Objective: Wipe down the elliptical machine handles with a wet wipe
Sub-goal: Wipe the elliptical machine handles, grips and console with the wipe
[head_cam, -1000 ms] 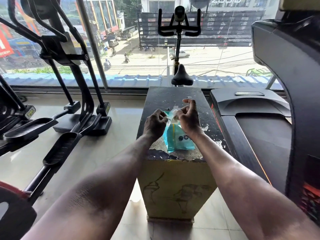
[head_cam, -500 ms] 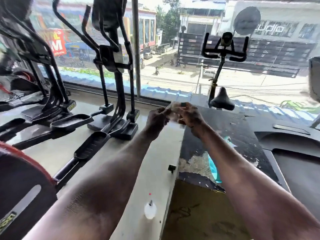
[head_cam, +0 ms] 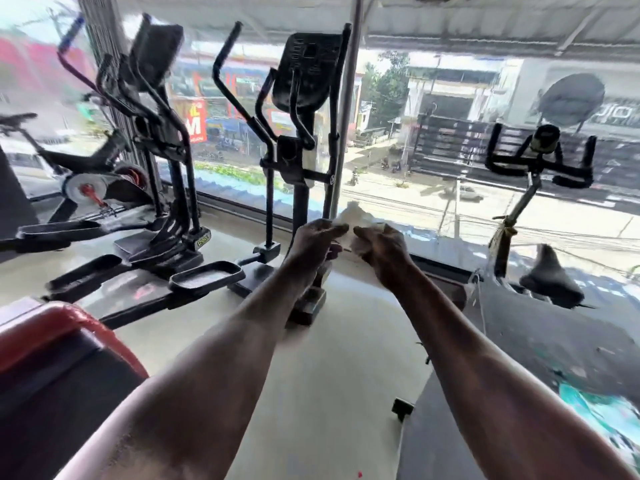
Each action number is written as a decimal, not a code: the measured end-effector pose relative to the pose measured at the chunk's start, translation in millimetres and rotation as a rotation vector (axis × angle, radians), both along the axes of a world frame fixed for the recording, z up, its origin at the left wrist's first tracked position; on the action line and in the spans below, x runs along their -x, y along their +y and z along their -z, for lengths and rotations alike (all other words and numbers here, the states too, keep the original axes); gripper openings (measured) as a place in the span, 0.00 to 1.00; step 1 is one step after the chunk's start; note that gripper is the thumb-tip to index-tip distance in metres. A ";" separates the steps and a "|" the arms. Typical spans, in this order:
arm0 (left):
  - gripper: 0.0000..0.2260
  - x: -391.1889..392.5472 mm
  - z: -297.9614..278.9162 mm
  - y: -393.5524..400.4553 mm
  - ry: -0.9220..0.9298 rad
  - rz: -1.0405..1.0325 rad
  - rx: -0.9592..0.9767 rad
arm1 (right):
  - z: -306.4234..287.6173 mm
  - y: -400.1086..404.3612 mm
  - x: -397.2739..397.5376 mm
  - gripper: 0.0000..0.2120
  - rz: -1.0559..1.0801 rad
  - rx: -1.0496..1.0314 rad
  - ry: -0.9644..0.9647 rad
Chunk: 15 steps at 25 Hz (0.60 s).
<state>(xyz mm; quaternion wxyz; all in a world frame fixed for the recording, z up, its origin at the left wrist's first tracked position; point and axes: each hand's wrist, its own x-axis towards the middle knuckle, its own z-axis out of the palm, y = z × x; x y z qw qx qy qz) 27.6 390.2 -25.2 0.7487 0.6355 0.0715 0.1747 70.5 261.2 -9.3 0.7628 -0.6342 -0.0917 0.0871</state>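
Hands meet at chest height before the window: the left hand and right hand each pinch an edge of a white wet wipe, apparently crumpled, though blur hides its shape. Just beyond stands the elliptical machine, its handles untouched, well apart from the wipe.

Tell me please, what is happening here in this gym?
A person holds a white wet wipe between both hands, the left hand and the right hand each pinching a side. The nearest elliptical machine stands just ahead by the window. Its handles are not yet touched, so wiping has not begun.
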 end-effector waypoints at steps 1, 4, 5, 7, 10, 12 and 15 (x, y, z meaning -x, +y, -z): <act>0.07 -7.1 -4.0 15.3 -0.002 -0.004 0.000 | 0.4 14.0 -10.0 0.11 -0.017 0.018 -0.009; 0.06 -37.8 -11.2 56.0 0.032 -0.086 0.050 | 1.8 48.6 -44.2 0.07 -0.048 0.080 0.024; 0.05 -52.3 -12.2 67.5 0.059 -0.087 0.072 | 1.9 60.4 -58.8 0.06 -0.052 0.080 0.032; 0.04 -86.1 -14.3 88.0 0.091 -0.095 0.130 | -1.2 84.1 -92.6 0.05 -0.073 0.075 0.008; 0.06 -146.3 -25.6 120.7 0.085 -0.179 0.218 | -7.1 116.2 -152.4 0.08 -0.147 0.037 -0.048; 0.07 -196.3 -33.2 145.0 0.095 -0.233 0.218 | -13.3 135.2 -204.2 0.08 -0.230 -0.025 -0.051; 0.10 -268.4 -45.1 173.6 0.072 -0.190 0.118 | -28.1 157.0 -280.9 0.17 -0.225 0.158 -0.206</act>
